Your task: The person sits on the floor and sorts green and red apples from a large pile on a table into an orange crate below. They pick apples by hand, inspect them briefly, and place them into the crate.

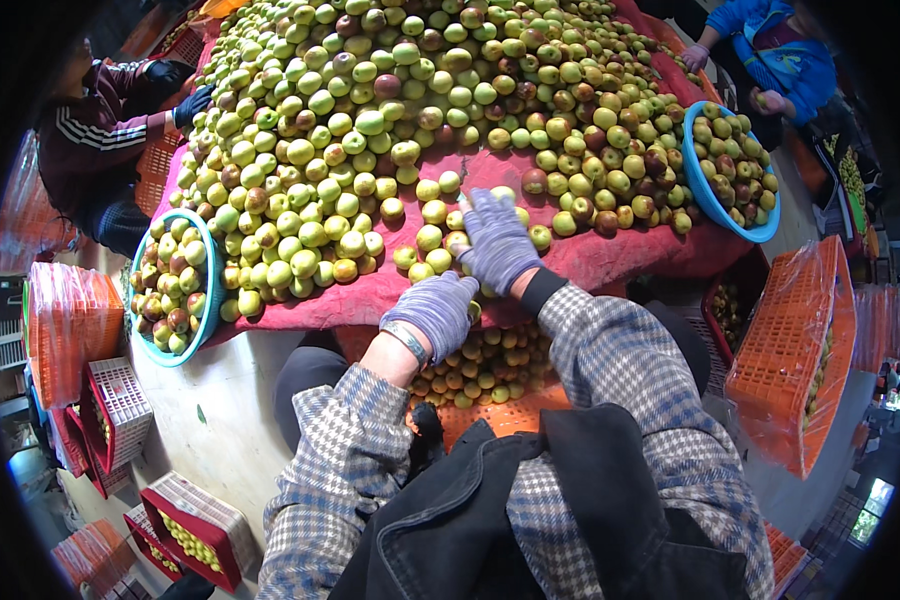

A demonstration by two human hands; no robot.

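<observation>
A big heap of green and red-brown jujubes (pixel 300 150) covers a table spread with red cloth (pixel 487 169). My right hand (pixel 499 240), in a lilac knit glove, lies over a small group of jujubes (pixel 435 234) near the table's front, fingers stretched out and thumb apart. Closer to me, my left hand (pixel 431 315), gloved alike, bends over the cloth's front edge beside the right hand. Its fingertips and palm are hidden, so I cannot tell whether it holds fruit. Below the edge, an orange plastic crate (pixel 506 412) in front of my lap contains more jujubes (pixel 480 364).
Blue baskets of jujubes stand at the table's left (pixel 214 300) and right (pixel 769 225) corners. One person (pixel 97 142) works at the left, another (pixel 772 60) at the far right. An orange crate (pixel 787 352) stands right; red-and-white crates (pixel 202 525) sit on the floor at left.
</observation>
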